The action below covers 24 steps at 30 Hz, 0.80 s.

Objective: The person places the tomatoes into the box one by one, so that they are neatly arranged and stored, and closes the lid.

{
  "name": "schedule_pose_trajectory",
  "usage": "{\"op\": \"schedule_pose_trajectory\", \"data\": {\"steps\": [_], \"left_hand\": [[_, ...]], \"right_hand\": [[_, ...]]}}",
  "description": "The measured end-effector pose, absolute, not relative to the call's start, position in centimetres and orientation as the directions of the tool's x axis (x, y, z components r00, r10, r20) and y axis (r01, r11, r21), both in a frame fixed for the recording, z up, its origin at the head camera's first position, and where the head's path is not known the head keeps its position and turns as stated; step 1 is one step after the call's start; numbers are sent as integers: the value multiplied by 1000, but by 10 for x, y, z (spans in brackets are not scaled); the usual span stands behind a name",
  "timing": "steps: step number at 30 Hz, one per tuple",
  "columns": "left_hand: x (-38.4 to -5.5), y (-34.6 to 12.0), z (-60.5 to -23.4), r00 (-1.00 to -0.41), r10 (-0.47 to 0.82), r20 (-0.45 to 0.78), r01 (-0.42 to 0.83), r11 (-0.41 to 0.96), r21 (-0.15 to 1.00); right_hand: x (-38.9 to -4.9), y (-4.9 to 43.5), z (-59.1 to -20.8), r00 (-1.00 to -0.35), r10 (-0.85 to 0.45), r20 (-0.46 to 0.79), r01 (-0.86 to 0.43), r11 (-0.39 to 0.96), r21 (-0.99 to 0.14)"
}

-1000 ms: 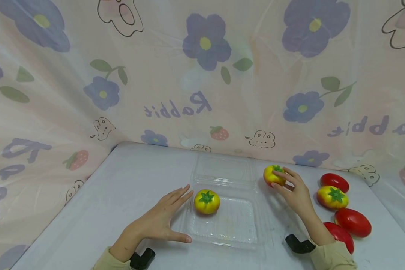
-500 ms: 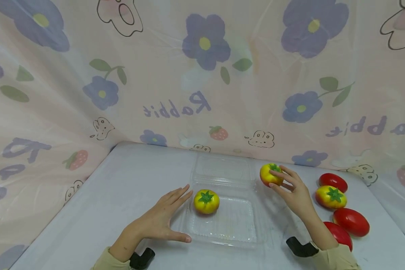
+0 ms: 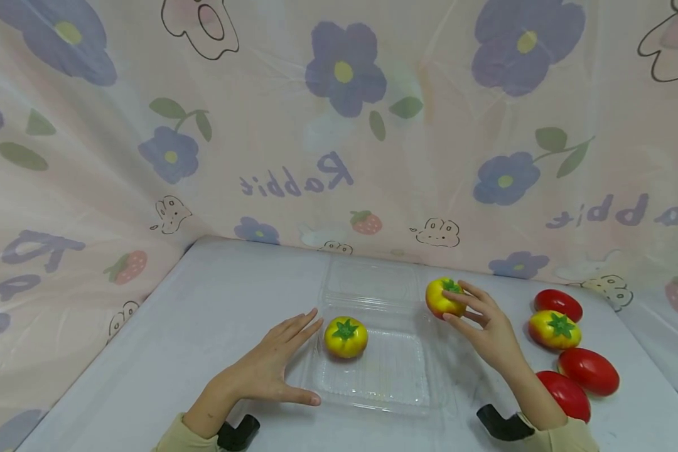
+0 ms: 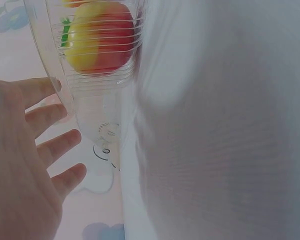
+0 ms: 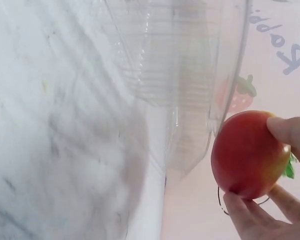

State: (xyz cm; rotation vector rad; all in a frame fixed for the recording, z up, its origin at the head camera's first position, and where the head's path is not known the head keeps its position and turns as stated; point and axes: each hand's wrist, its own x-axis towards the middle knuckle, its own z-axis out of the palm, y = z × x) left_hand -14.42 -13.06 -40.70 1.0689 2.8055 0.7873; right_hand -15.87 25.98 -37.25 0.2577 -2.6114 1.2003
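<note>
A clear plastic clamshell box (image 3: 384,402) lies with its lid (image 3: 373,282) laid back toward the wall. One yellow toy tomato (image 3: 346,338) with a green leafy top sits in its left part; through the ribbed side in the left wrist view the tomato (image 4: 102,40) shows red below. My left hand (image 3: 265,370) is spread beside the box, fingers straight and near its left rim. Thumb and fingers of my right hand (image 3: 486,326) pinch another yellow-red toy tomato (image 3: 442,297), raised at the box's right edge. Its red underside faces the right wrist view, where the tomato (image 5: 250,155) hangs beside the rim.
On the right side of the white table (image 3: 231,282) lie another yellow-red tomato (image 3: 555,329) and several glossy red oval pieces, one a red oval (image 3: 589,371). One is partly behind the right forearm. A flower-patterned curtain (image 3: 282,125) closes off the back and sides.
My right hand has carried the pinched tomato left, to the box's right edge. My left hand and the tomato in the box have stayed in place.
</note>
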Motion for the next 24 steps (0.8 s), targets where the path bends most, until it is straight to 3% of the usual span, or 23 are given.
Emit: {"op": "schedule_pose_trajectory", "data": {"steps": [24], "left_hand": [[-144,-130,-406,-763,631,140,609,631,480]], "right_hand": [[-148,236,-373,-931,-191,310,-359,623,-695]]}}
